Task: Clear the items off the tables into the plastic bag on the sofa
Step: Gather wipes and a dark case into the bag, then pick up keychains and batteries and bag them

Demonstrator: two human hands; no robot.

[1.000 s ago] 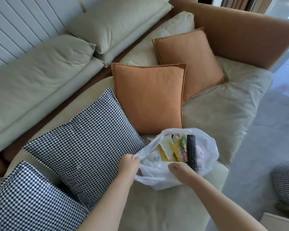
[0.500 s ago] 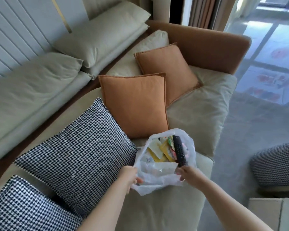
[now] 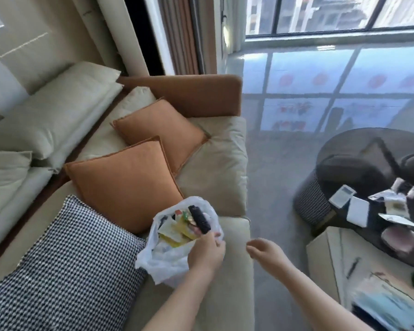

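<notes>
Near: left hand (image 3: pixel 206 254) pinching crinkled bag (image 3: pixel 163 259) rim; right hand (image 3: pixel 265 252) free, fingers (image 3: pixel 251 248) loosely curled, over sofa (image 3: pixel 225 295) edge. Bag on cream cushion, stuffed with wrappers and slim black remote (image 3: pixel 199 219). Beside: houndstooth pillow (image 3: pixel 69 271). Farther right: dark round bench (image 3: pixel 359 168) strewn with flat white items (image 3: pixel 357 211).

Daylight from a large dark-framed window (image 3: pixel 344 15) falls across a glossy pale floor (image 3: pixel 296 75) (panes mirrored in it), while brown curtains (image 3: pixel 182 34) hang beside a cream panelled wall (image 3: pixel 34 39) and a grey carpet (image 3: pixel 273 187) spreads past a houndstooth-sided pouf (image 3: pixel 311 201).
</notes>
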